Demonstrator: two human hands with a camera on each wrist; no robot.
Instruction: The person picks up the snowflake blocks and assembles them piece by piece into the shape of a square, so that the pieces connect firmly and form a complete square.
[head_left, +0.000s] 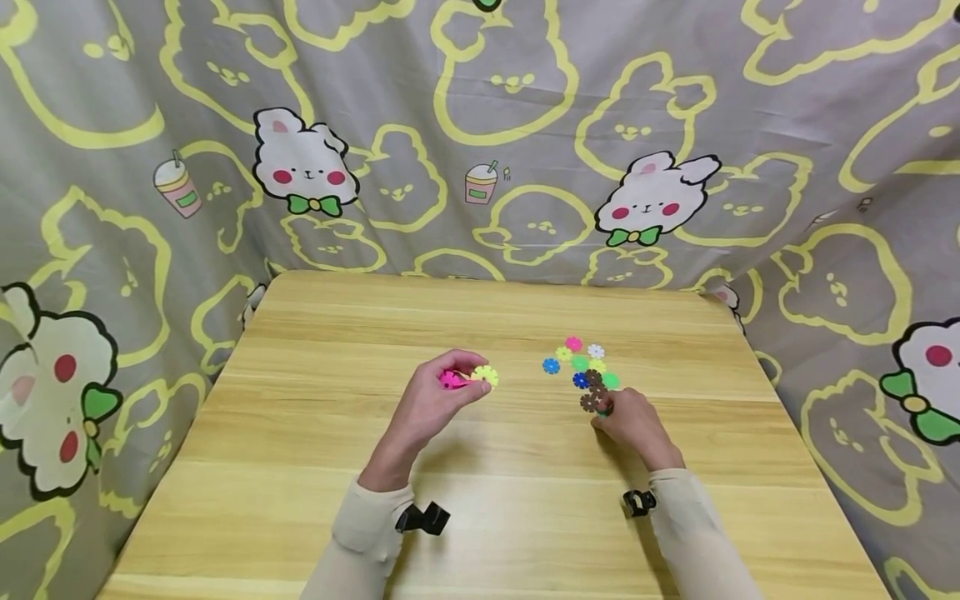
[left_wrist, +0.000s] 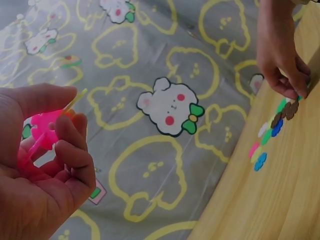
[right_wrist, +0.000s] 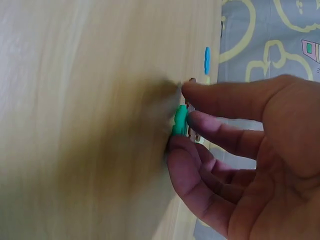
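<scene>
- A yellow notched disc (head_left: 486, 377) is pinched between the thumb and index finger of the left hand (head_left: 426, 402), raised above the counter (head_left: 487, 533). It is held near its edge, probably so that its face and the notches on its far side are left free.
- Bright pink pieces (head_left: 450, 380) are cradled in the same hand behind the disc, with the fingers curled in around them; whether pink and yellow are joined cannot be told.
- A green disc (right_wrist: 180, 120) is met by the fingertips of the right hand (head_left: 633, 417), low at the counter. Those fingers are half bent, with a gap seen between thumb and index finger; whether the disc is gripped cannot be told.
- Brown discs (head_left: 588, 403) are grouped just beside the right fingertips, partly overlapping.
- Beyond them a dark blue disc (head_left: 581, 380), a light blue disc (head_left: 551, 365), a pink disc (head_left: 573, 343) and a white disc (head_left: 596, 351) are spread among yellow and green ones, seemingly laid loosely so that each can be reached by the right hand.
- Black devices (head_left: 423, 518) are worn at both wrists, presumably placed there to face the handwork.
- The counter is backed by a grey curtain (head_left: 405, 83) printed with rabbits and cups. No brand or writing can be read anywhere.
</scene>
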